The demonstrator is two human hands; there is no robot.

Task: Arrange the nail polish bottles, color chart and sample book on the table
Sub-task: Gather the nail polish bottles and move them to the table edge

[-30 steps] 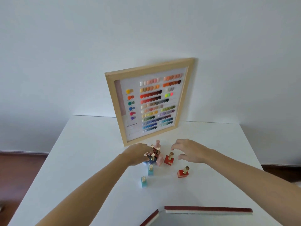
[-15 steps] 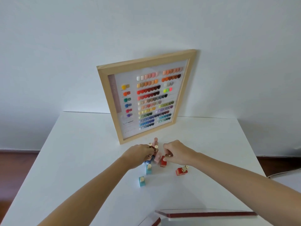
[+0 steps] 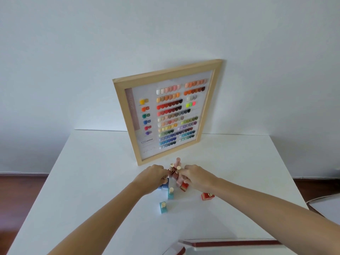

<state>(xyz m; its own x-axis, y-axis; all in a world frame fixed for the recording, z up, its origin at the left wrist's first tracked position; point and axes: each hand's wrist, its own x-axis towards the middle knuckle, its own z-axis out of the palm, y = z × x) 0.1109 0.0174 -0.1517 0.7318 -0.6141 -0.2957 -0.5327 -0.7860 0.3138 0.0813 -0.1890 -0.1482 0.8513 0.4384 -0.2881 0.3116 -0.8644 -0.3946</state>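
A wood-framed color chart (image 3: 166, 115) leans against the wall at the back of the white table (image 3: 88, 173). Just in front of it stands a cluster of small nail polish bottles with gold caps. My left hand (image 3: 153, 174) is closed on a blue bottle (image 3: 165, 185) at the cluster's left. My right hand (image 3: 195, 174) grips a red bottle (image 3: 184, 186) at its right. Pink and brown bottles (image 3: 174, 169) stand between the hands. Two light blue bottles (image 3: 170, 194) (image 3: 163, 207) and another red bottle (image 3: 207, 196) stand nearer me. The sample book (image 3: 233, 243), red-edged, lies at the near edge.
The table's right edge (image 3: 287, 173) drops to a wood floor, where a pale cable (image 3: 185, 201) lies. A white wall rises behind the table.
My right hand moved left and closed on the red bottle beside the cluster. My left hand stayed on the blue bottle. The view tilted upward.
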